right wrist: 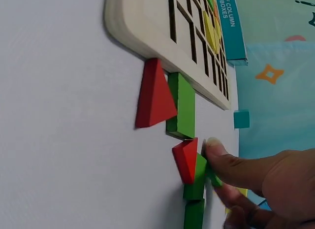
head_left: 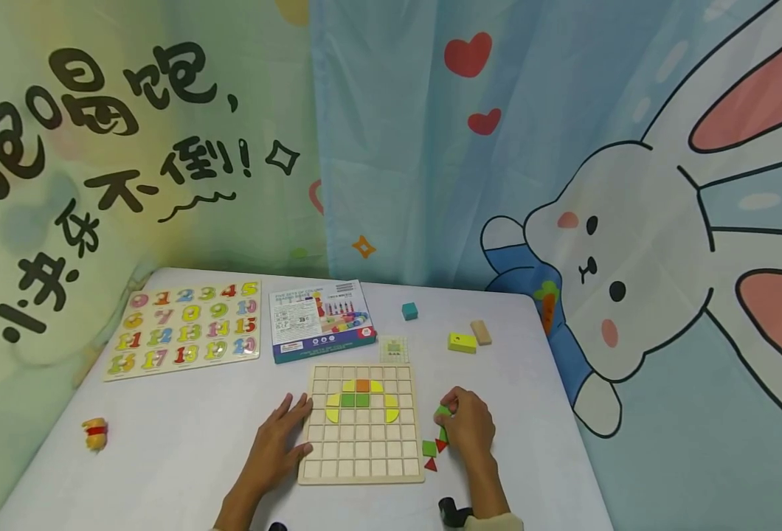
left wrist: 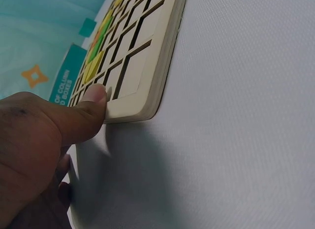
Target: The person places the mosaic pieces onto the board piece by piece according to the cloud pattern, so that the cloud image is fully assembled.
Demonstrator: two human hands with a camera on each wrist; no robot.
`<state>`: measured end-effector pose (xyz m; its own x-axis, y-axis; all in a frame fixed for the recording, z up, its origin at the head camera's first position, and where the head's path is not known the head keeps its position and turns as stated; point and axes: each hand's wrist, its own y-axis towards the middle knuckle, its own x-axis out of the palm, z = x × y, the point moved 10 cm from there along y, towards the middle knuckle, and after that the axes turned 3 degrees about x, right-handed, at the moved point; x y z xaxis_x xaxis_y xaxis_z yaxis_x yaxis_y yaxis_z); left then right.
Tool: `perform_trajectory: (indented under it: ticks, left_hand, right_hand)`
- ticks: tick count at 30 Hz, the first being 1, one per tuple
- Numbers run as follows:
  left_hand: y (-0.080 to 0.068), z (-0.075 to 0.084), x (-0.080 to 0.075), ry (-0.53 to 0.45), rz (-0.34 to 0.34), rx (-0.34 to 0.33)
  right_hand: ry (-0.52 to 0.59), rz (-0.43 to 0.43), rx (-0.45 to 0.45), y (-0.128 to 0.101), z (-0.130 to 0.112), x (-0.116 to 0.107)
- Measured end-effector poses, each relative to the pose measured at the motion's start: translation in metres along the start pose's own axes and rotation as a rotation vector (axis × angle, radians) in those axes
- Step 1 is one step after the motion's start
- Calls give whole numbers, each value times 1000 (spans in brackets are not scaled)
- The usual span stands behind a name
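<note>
A right hand (head_left: 471, 424) pinches a green block (head_left: 442, 411) near red triangles (head_left: 431, 464) beside a grid board (head_left: 363, 450), the left hand (head_left: 271, 451), fingers spread, touching its left edge, as the head view alone shows a number board (head_left: 192, 324).

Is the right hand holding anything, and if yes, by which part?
Yes, the right hand pinches a green piece; exactly which part cannot be told.
</note>
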<state>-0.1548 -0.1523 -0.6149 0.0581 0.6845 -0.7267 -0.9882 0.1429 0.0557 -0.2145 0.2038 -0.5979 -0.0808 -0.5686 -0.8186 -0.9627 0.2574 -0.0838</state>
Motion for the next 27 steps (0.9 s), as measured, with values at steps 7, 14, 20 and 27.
perform_trajectory:
  ticks: [7,14,20,27]
  left_hand:
    - [-1,2,-3,13,10,0]
    - [0,3,-5,25,34,25]
    - [0,2,-4,1,20,3]
    - [0,0,0,-11,-12,-29]
  right_hand:
    - [105,-26,-31,-7,-19,10]
    - [206,-63,-130,-17,-60,29]
    - [202,-76,-188,-13,-87,50]
    - [95,-80,-222,-8,-98,65]
